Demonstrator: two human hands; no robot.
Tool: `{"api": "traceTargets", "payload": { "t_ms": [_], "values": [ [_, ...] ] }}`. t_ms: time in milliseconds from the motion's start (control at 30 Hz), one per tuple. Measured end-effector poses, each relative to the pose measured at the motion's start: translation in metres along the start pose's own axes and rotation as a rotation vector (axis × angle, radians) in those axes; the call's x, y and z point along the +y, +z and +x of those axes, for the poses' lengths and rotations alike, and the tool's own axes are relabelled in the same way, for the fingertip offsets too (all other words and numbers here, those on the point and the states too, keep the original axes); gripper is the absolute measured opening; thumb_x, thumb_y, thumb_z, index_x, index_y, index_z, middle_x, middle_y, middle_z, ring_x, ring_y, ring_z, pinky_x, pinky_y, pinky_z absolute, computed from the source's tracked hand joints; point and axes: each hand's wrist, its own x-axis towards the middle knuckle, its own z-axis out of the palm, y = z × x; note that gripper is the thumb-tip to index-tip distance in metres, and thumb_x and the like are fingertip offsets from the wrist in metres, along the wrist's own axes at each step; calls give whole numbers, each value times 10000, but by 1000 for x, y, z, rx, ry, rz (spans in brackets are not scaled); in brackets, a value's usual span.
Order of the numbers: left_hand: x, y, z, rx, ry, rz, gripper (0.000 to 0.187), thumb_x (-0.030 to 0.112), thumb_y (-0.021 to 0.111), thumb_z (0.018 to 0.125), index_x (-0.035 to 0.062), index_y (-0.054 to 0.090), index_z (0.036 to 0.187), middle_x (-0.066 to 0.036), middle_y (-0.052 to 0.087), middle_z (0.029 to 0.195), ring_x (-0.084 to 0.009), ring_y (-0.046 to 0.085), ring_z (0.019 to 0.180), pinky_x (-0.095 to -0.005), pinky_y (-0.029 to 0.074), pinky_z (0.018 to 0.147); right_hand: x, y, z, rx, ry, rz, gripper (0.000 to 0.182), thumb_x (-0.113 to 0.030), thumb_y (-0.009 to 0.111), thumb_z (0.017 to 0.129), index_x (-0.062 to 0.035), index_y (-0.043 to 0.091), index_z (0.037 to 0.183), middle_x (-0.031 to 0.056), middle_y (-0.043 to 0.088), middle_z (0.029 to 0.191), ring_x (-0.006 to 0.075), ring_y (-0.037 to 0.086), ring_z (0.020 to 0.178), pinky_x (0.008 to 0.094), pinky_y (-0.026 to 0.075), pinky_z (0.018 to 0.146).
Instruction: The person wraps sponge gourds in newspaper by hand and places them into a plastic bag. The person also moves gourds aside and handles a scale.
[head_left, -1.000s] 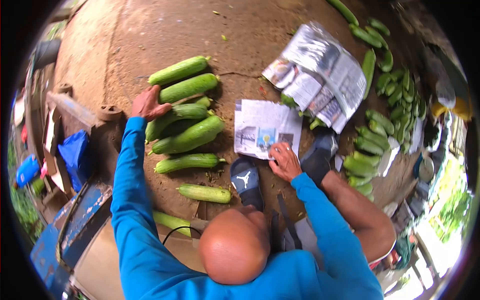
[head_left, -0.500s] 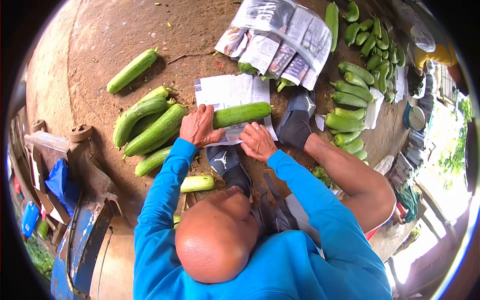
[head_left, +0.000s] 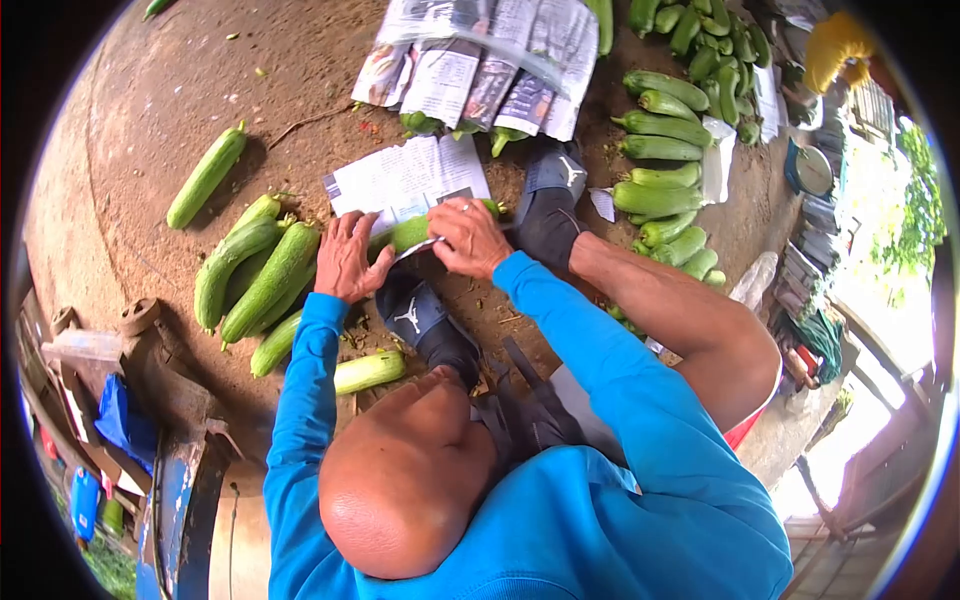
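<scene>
I see a bare brown earth floor (head_left: 150,110) under open shelter, with long green gourds (head_left: 270,280) piled to my left and more (head_left: 655,160) further right. My left hand (head_left: 345,258), fingers loosely curled, presses one long green gourd (head_left: 412,232) lying on a printed white newspaper sheet (head_left: 400,180). My right hand (head_left: 468,238) pinches that sheet's near edge (folded over the gourd).
</scene>
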Motion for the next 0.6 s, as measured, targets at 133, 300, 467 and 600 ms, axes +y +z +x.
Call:
{"api": "traceTargets", "payload": {
  "t_ms": [133, 300, 467, 600],
  "values": [
    [40, 0, -21, 317, 235, 75, 545, 200, 719, 773, 29, 606, 1278, -181, 587, 1261, -375, 556, 1171, -469, 440, 1033, 20, -5, 37, -110, 54, 105, 157, -215, 690, 784, -105, 640, 885, 97, 681, 889, 343, 658, 902, 474, 504, 802],
    [41, 40, -3, 359, 197, 292, 770, 267, 757, 715, 52, 511, 1412, -151, 494, 1440, -337, 437, 1382, -523, 326, 1139, 44, 3, 57, -176, 265, 226, 241, -249, 642, 886, -36, 658, 999, 215, 723, 1034, 416, 678, 981, 500, 524, 886],
    [40, 39, 25, 298, 90, 211, 845, 258, 755, 688, 80, 456, 1458, -135, 448, 1472, -331, 401, 1407, -588, 292, 1128, 55, 16, 62, -181, 332, 73, 269, -265, 659, 891, -59, 640, 1063, 196, 688, 1048, 417, 649, 1005, 512, 514, 885],
    [25, 42, 45, 245, 124, 346, 897, 306, 778, 653, 98, 451, 1462, -180, 464, 1432, -383, 432, 1344, -618, 294, 1100, 28, -4, 63, 123, 210, -279, 319, -267, 701, 852, -98, 629, 1114, 157, 586, 1204, 377, 567, 1127, 517, 488, 920]
  ]
}}
